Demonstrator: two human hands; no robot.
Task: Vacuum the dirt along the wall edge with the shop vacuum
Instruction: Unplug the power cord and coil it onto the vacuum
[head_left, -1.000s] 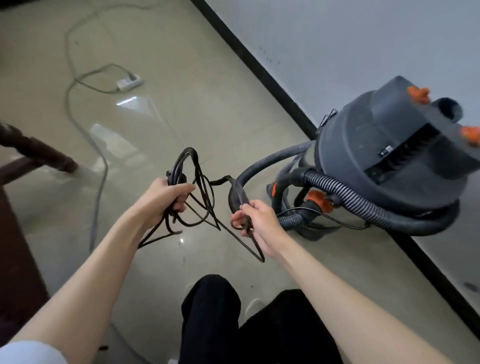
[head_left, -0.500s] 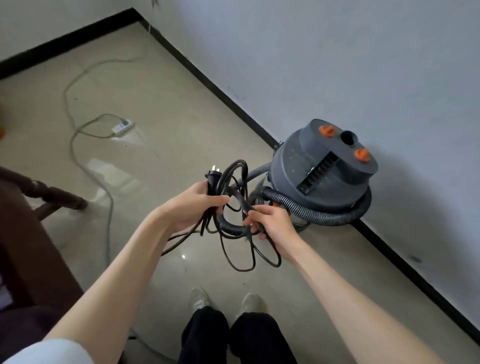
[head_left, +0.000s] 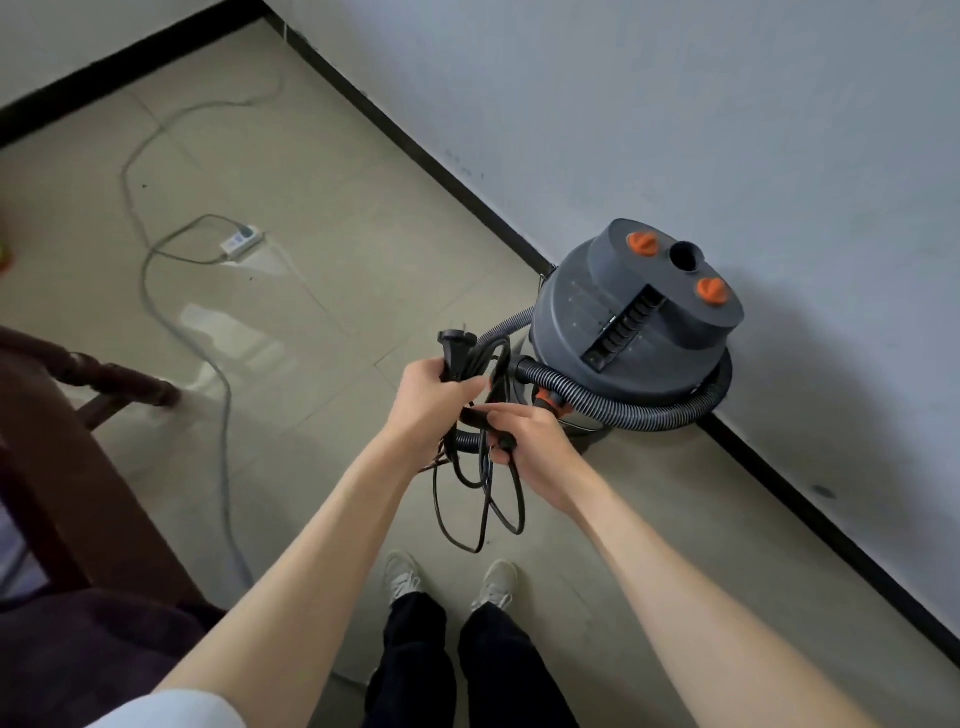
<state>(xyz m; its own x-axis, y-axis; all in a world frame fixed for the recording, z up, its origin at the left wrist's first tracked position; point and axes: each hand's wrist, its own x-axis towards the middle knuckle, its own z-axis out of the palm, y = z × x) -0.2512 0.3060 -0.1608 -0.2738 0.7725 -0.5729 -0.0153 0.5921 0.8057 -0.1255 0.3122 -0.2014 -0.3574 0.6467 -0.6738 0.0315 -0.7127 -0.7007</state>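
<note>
Head view, shop vacuum (head_left: 631, 332): grey drum with orange knobs, standing on the floor against the wall base, just ahead of the person's feet; parked there, apparently, because the wall edge is the work area.
Head view, hose (head_left: 613, 402): ribbed, wrapped round the drum's foot; not yet in use.
Head view, power cord (head_left: 480, 499): black, bundled in loops that hang between the two hands; likely being undone for plugging in.
Head view, plug (head_left: 457, 345): stands up above the left fist, prongs free.
Head view, left hand (head_left: 434, 397): fingers curled tight round the bundle just under the plug, steadying it.
Head view, right hand (head_left: 530, 441): fingers pinching a strand low on the bundle, seemingly to pull a loop loose.
Head view, power strip (head_left: 240, 243): white, on the floor well apart from the vacuum, its pale cable trailing; probable destination for the plug.
Head view, dirt: too small to tell along the baseboard (head_left: 467, 187).
</note>
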